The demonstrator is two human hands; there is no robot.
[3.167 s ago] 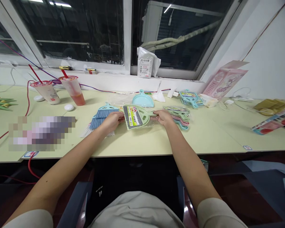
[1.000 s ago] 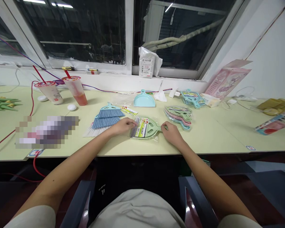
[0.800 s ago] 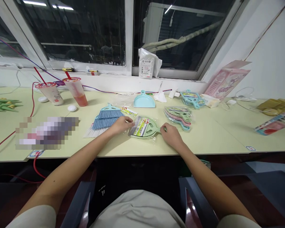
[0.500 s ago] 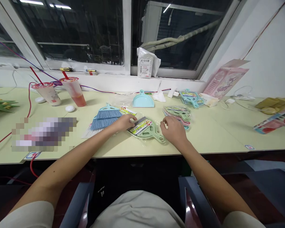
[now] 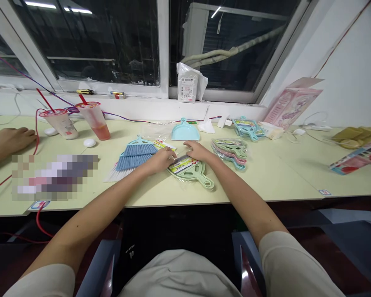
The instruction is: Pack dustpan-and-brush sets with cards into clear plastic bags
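Observation:
A green dustpan-and-brush set (image 5: 193, 173) in clear wrapping lies at the table's middle, its handle toward the lower right. My left hand (image 5: 161, 160) is closed at the set's upper left edge, its fingertips bent against the wrapping. Over the set's top edge is my right hand (image 5: 195, 150), fingers curled down at the label; what they pinch is too small to make out. Blue brushes (image 5: 136, 153) lie left of my left hand, on white bristles. A blue dustpan (image 5: 185, 131) rests behind my hands. Wrapped green, pink and blue sets (image 5: 230, 150) are stacked to the right.
Two drink cups (image 5: 95, 120) with red straws stand at the back left. Another person's hand (image 5: 17, 139) rests at the far left. More blue sets (image 5: 249, 128) and a pink box (image 5: 293, 103) are at the back right. A red cable (image 5: 37, 136) crosses the left side.
My right hand has moved left and away from me, from beside the handle to the set's top edge. The handle has shifted slightly toward me. Another person's hand has appeared at the far left.

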